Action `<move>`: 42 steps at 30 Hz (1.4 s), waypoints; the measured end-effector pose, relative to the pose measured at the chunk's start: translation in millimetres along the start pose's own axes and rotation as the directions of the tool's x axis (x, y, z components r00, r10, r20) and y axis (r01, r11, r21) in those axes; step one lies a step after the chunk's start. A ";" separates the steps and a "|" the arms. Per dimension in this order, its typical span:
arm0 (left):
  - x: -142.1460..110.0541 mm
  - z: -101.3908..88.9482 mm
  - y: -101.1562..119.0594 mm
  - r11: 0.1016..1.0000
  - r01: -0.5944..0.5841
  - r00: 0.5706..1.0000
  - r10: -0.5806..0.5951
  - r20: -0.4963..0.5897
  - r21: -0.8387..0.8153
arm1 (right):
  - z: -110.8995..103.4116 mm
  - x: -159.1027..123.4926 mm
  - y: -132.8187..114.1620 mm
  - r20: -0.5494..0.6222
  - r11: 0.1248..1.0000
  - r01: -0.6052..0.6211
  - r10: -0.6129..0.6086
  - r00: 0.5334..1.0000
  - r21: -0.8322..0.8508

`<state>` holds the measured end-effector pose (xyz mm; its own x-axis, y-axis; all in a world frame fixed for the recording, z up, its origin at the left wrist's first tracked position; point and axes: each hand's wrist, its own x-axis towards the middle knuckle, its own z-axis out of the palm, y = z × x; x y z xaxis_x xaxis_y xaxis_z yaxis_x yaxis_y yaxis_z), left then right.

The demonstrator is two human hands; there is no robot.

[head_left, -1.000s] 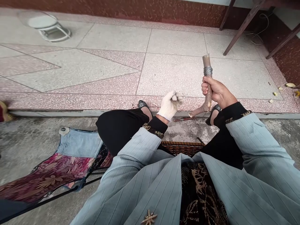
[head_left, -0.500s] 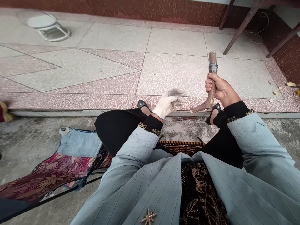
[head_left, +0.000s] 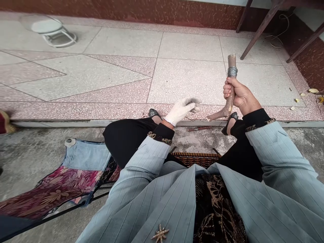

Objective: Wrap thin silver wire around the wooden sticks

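My right hand [head_left: 239,94] is bare and wrapped around a forked wooden branch [head_left: 231,98]. The branch stands nearly upright, its cut end at the top and a short side limb pointing left at the bottom. Just above my fist, a band of grey wire [head_left: 232,71] is wound round the wood. To the left, my left hand [head_left: 182,108] wears a white knitted glove. Its fingers are loosely bent with nothing visible in them, and it hovers apart from the branch's lower limb.
A white stool [head_left: 54,30] stands at the back left on the tiled floor [head_left: 187,81]. Dark wooden legs [head_left: 259,30] rise at the upper right. Left of me is a folding seat [head_left: 86,153] of denim and floral cloth. A step edge [head_left: 63,123] crosses before my feet.
My gloved left hand has curled its fingers more and the thumb is closer to them. The branch in my right hand has shifted very slightly to the right.
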<state>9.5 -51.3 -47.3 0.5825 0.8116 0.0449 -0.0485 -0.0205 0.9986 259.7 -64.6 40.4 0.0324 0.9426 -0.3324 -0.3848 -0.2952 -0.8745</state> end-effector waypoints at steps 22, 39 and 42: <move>10.3 -6.1 17.6 0.742 -0.346 0.938 0.256 0.235 0.574 | -2.9 -4.3 -8.8 -0.018 0.998 0.041 -0.042 0.999 -0.049; 6.5 8.8 29.3 0.636 -0.429 0.901 0.357 0.248 0.641 | -19.4 -9.1 -21.0 -0.028 0.996 0.079 -0.080 0.996 -0.032; -0.5 -0.6 30.3 0.719 -0.235 0.960 0.279 0.039 0.654 | -22.3 -13.5 -22.1 -0.010 0.996 0.082 -0.083 0.997 -0.039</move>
<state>7.3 -52.0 -17.1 0.5772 0.7503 0.3224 0.3588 -0.5876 0.7253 288.3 -74.4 56.3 0.0734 0.9621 -0.2625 -0.3445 -0.2225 -0.9120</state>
